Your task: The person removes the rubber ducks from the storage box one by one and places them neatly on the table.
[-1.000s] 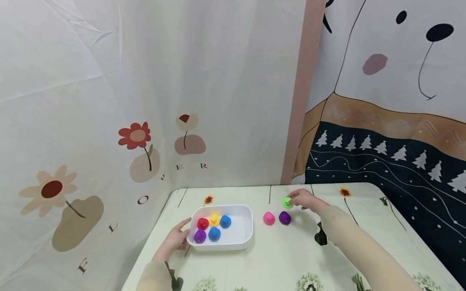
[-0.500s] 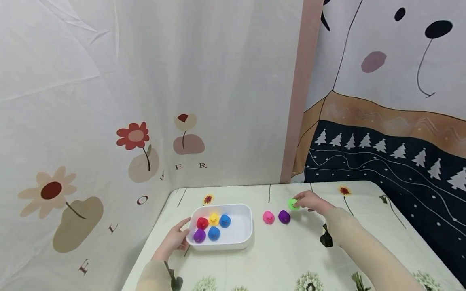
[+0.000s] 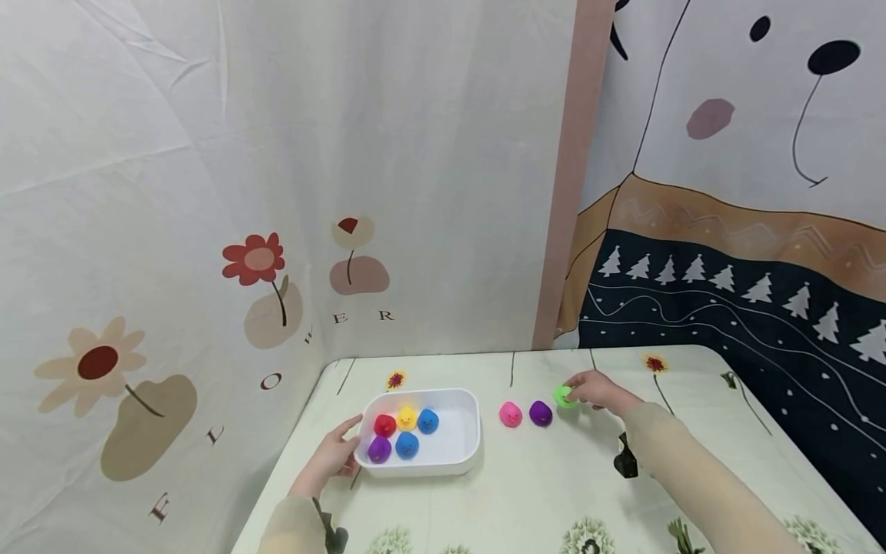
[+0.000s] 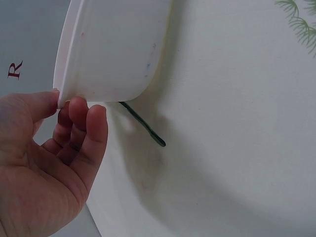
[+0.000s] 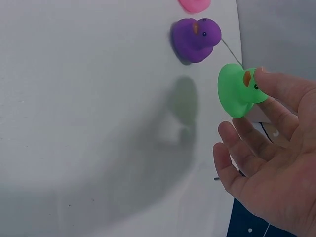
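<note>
My left hand (image 3: 334, 452) pinches the left end of a white plastic tray (image 3: 457, 431); in the left wrist view, thumb and fingers (image 4: 96, 121) meet at its rim. Lying at the tray's left side are several small rubber ducks: red, yellow, purple and blue. With my right hand (image 3: 597, 391) I hold a lime-green rubber duck (image 5: 231, 93) by its head, its shadow falling apart from it on the tablecloth. A purple duck (image 3: 541, 413) sits just left of the green one, and a pink duck (image 3: 511, 414) stands left of that.
A pale, flower-printed cloth (image 3: 526, 492) covers the table. Behind it hangs a white curtain (image 3: 443, 192) with printed flowers. At the right is a dark and brown bear-print cloth (image 3: 692, 300). The table's rounded back corner lies beyond my right hand.
My right hand has carried the green duck rightward and a little nearer, to the right of the purple duck. The left hand keeps its hold on the tray, which stays in place.
</note>
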The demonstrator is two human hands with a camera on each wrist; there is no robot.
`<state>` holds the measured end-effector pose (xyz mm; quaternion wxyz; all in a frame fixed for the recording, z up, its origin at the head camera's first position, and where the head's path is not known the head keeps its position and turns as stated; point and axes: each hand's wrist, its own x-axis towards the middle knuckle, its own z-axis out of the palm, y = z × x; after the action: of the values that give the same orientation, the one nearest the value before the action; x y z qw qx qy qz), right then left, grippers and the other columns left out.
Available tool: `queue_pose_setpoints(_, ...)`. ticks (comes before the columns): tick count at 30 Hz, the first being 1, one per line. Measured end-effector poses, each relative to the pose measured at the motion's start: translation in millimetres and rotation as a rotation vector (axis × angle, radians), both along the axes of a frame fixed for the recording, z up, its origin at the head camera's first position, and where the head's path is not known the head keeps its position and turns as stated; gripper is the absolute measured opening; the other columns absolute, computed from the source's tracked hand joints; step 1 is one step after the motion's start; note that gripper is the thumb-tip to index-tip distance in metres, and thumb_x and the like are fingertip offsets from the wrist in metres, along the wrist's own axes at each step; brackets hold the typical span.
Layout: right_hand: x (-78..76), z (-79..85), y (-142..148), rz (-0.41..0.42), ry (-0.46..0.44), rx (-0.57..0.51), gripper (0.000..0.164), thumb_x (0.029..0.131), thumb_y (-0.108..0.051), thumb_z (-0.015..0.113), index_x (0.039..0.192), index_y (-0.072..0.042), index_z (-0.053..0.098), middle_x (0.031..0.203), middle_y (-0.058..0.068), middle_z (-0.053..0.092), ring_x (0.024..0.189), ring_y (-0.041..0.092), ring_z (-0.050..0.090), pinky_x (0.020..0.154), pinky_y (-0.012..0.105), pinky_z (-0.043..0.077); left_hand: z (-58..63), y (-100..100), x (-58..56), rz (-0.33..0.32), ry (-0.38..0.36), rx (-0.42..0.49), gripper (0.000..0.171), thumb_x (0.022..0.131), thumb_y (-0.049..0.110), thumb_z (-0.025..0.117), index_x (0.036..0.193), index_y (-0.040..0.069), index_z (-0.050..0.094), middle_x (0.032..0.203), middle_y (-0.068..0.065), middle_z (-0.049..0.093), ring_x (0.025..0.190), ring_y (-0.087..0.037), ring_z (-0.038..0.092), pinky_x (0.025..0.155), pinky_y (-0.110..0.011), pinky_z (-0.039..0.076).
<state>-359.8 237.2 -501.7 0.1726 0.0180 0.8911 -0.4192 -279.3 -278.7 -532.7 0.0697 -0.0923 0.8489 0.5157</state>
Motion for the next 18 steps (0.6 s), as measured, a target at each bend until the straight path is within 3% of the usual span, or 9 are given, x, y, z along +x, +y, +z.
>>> queue_pose_setpoints(10, 0.8, -17.3, 9, -0.016, -0.007, 0.008, 0.042, 0.083, -0.015, 0.071, 0.121, 0.001, 0.063, 0.122, 0.017, 0.06, 0.101, 0.03, 0.059, 0.071, 0.038, 0.049, -0.8, 0, -2.6, -0.005, -0.008, 0.004, 0.052, 0.099, 0.01, 0.05, 0.149, 0.009, 0.037, 0.067, -0.009, 0.052, 0.053, -0.017, 0.053, 0.053, -0.036, 0.055)
queue_pose_setpoints(18, 3.8, -18.9, 10, -0.01, -0.004, 0.008, 0.041, 0.083, -0.014, 0.071, 0.12, 0.002, 0.063, 0.118, 0.016, 0.061, 0.097, 0.027, 0.059, 0.071, 0.037, 0.049, 0.8, 1, -0.7, 0.004, -0.016, -0.012, 0.052, 0.099, 0.01, 0.049, 0.149, 0.009, 0.036, 0.068, -0.01, 0.053, 0.054, -0.017, 0.053, 0.053, -0.035, 0.055)
